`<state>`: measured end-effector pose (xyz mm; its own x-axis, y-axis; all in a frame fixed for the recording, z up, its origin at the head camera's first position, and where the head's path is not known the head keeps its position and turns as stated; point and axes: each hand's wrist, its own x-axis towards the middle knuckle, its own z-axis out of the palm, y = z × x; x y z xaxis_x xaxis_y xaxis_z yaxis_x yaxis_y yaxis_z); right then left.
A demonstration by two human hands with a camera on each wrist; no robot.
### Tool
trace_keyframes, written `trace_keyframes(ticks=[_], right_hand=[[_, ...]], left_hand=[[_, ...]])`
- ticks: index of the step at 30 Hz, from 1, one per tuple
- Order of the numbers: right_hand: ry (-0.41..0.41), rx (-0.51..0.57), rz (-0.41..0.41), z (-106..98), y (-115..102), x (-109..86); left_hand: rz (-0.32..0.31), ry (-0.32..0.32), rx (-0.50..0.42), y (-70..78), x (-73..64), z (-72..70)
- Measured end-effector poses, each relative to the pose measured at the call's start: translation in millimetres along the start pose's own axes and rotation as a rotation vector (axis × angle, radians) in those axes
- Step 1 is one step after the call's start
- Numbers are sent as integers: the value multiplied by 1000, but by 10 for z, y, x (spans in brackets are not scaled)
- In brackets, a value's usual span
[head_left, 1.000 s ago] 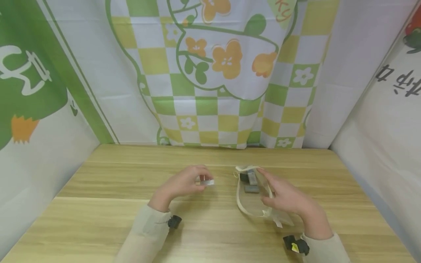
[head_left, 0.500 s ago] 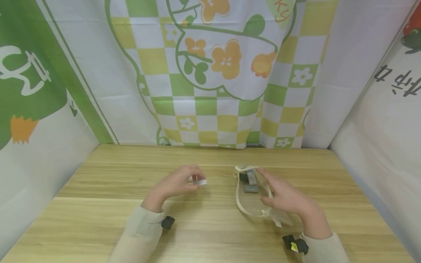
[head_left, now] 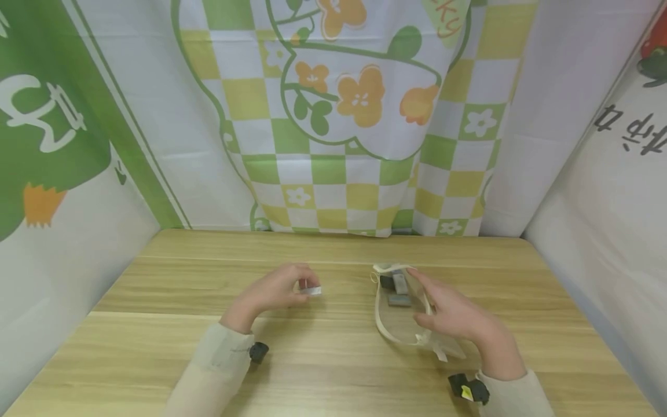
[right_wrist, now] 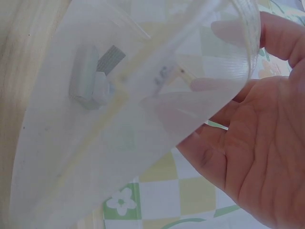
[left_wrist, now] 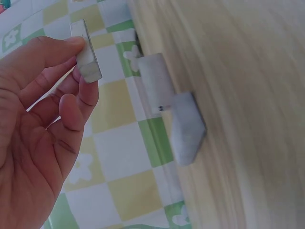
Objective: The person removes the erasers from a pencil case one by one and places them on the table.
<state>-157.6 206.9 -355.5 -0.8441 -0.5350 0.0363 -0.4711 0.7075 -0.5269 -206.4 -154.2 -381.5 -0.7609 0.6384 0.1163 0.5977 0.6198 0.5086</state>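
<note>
Several blocks (head_left: 399, 301) lie in the pouch (right_wrist: 95, 138) the right hand (head_left: 452, 308) holds, another block (left_wrist: 87, 59) (pinched by the left hand (head_left: 276, 288)) outside.

Pale grey block (left_wrist: 88, 61), cream-edged whitish pouch (right_wrist: 57, 138), tan wood-grained table (head_left: 333, 370), green-yellow-white checked curtain (head_left: 325, 168), orange flowers (head_left: 371, 109).

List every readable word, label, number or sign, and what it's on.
"ky": orange-red letters on the back cloth, at the head view's top edge.
Left cloth: white lettering, partly visible, can't be read surely.
Right cloth: dark slanted characters, can't be read surely.
Translucent bag: small dark mark, too blurred to read.
No number or brand readable.
</note>
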Motion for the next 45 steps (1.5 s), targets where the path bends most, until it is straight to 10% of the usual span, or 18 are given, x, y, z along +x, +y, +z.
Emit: trace_keyframes(ticks=[45], right_hand=[[-8,20,2,-9,21,-2]], left_hand=[[-82,-121,49,-206,82,116]])
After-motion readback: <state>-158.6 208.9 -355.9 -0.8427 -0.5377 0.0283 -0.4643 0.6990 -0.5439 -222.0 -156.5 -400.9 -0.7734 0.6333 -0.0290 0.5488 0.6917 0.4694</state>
